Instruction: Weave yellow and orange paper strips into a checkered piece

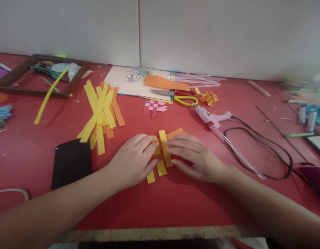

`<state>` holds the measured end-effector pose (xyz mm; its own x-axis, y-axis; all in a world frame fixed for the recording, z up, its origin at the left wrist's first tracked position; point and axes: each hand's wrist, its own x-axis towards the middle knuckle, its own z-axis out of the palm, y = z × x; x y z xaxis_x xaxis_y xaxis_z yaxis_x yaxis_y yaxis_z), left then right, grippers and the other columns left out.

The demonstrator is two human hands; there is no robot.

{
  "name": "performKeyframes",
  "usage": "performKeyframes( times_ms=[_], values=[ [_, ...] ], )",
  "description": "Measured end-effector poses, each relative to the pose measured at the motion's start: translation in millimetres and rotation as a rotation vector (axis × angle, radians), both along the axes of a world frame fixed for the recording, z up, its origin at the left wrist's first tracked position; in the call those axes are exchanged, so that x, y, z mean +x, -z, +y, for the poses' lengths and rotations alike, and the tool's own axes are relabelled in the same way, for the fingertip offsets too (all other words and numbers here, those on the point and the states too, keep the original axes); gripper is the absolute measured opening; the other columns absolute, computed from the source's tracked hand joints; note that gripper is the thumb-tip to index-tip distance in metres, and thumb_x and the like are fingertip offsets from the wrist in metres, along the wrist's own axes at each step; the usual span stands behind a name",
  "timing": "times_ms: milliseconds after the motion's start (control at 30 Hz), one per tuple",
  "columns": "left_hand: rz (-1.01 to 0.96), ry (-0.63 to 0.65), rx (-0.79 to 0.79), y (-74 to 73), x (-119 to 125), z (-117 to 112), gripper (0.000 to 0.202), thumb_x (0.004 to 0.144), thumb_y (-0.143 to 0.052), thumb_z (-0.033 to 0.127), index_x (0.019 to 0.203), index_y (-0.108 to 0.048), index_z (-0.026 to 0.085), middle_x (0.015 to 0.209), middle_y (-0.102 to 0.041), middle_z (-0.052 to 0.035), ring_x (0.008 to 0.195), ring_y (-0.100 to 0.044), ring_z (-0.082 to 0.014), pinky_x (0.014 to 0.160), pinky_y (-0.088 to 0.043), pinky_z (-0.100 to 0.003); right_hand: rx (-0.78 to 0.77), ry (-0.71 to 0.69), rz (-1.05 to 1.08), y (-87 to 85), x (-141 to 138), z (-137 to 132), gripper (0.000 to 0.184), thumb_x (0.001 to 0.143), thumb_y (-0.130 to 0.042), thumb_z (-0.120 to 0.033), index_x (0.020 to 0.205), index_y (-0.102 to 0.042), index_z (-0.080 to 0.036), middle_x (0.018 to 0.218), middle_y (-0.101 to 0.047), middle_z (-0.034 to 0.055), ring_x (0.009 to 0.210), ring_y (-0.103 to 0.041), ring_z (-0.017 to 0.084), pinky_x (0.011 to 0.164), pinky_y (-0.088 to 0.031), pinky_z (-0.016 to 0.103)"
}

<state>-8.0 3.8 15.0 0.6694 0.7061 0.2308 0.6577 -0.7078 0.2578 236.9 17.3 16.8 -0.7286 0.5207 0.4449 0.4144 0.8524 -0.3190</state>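
Yellow and orange paper strips [163,152], crossed over one another, are pinned flat on the red desk [175,200] between both hands. The left hand [134,159] is laid on their left side, its grip narrow, fingertips pressed on the strips. The right hand [193,157] is laid on their right side, fingers nearly flat and touching them. Loose strips [101,114] and a phone [71,162] are seen to the left, a glue gun [214,119] and its cable [263,152] to the right. Bare desk is left near the front edge.
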Motion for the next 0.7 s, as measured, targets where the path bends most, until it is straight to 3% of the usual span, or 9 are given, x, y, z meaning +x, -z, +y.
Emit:
performKeyframes(
  times_ms=[133,233,433,700],
  values=[
    [0.010,0.005,0.036,1.9,0.8,0.2,0.038,0.096,-0.047,0.031,0.121,-0.061,0.005,0.125,-0.060,-0.0201,0.116,-0.054,-0.0339,0.100,-0.047,-0.052,-0.009,0.183,-0.132,8.9,-3.0,11.2,0.035,0.096,-0.050,-0.025,0.130,-0.056,-0.016,0.137,-0.059,0.0142,0.131,-0.050,0.027,0.105,-0.045,0.050],
    [0.012,0.012,0.060,2.9,2.1,0.1,0.039,0.097,-0.045,0.032,0.121,-0.062,0.006,0.125,-0.061,-0.0200,0.116,-0.054,-0.0341,0.100,-0.047,-0.053,-0.065,0.243,-0.220,10.0,-8.3,15.6,0.037,0.099,-0.045,-0.027,0.134,-0.053,-0.017,0.142,-0.054,0.0129,0.136,-0.046,0.027,0.108,-0.040,0.053],
    [0.034,0.011,0.065,2.8,2.0,-1.2,0.042,0.096,-0.048,0.034,0.122,-0.060,0.003,0.126,-0.060,-0.0206,0.116,-0.054,-0.0352,0.099,-0.048,-0.052,-0.069,0.209,-0.231,5.7,-14.4,9.8,0.038,0.099,-0.045,-0.030,0.134,-0.054,-0.017,0.132,-0.063,0.0117,0.131,-0.050,0.025,0.111,-0.032,0.054],
    [0.017,0.007,0.097,5.4,0.7,-0.6,0.040,0.096,-0.048,0.033,0.122,-0.060,0.005,0.124,-0.061,-0.0186,0.113,-0.056,-0.0337,0.096,-0.050,-0.051,-0.105,0.106,-0.236,4.3,0.2,14.3,0.048,0.096,-0.052,-0.035,0.141,-0.046,-0.019,0.136,-0.059,0.0123,0.134,-0.046,0.027,0.109,-0.035,0.050]
  ],
)
